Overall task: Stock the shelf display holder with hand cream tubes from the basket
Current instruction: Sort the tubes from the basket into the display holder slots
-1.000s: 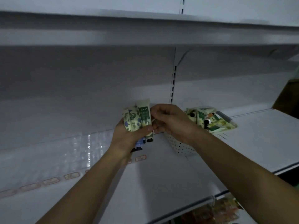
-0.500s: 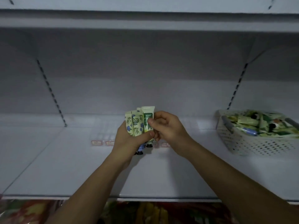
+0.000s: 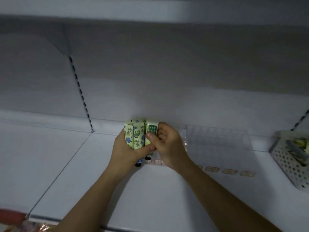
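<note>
Tubes (image 3: 136,137) in left hand (image 3: 124,152); right hand (image 3: 167,145) pinches green-labelled one, writing unreadable.

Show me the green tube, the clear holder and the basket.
green tube (image 3: 153,129): head view, on its label.
holder (image 3: 217,139): head view, on its clear top.
basket (image 3: 291,163): head view, on its perforated side wall.

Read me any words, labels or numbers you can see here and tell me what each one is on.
None can be read.
Green label on the green-and-white tube, pinched by the right hand: characters blurred.
Price tags on the shelf: too small.
Floral tubes in the left hand: pattern only.
</note>
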`<state>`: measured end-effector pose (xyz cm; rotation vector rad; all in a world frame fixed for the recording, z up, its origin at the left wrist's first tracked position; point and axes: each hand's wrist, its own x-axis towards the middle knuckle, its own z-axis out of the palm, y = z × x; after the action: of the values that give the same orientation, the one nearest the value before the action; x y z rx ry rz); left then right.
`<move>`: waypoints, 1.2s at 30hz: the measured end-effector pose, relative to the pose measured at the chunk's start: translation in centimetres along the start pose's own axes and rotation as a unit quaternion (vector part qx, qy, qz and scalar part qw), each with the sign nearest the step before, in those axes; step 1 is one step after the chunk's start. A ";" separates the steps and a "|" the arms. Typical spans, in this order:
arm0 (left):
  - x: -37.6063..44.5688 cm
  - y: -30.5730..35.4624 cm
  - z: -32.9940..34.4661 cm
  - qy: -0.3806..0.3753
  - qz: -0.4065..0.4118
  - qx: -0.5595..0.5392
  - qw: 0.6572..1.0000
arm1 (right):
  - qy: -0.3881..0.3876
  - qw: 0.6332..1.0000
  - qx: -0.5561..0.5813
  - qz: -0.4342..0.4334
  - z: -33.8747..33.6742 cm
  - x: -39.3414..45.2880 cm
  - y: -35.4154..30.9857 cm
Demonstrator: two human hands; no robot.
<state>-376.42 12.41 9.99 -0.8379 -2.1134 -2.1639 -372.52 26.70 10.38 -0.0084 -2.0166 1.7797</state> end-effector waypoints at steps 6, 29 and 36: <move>1.3 -0.2 -2.7 -0.008 -0.024 -0.015 1.000 | 0.056 0.996 -0.034 -0.053 0.1 1.2 -0.1; 3.9 -5.4 -6.3 0.075 -0.069 -0.001 0.995 | 0.043 0.911 -0.396 -0.111 5.2 10.6 -0.6; 4.1 -5.7 -6.5 0.060 -0.055 0.012 0.997 | 0.023 0.910 -0.408 -0.067 5.3 10.6 0.4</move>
<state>-384.44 8.34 6.53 -0.5873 -2.1717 -2.1735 -383.97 24.87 13.04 -0.1618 -2.4981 0.7416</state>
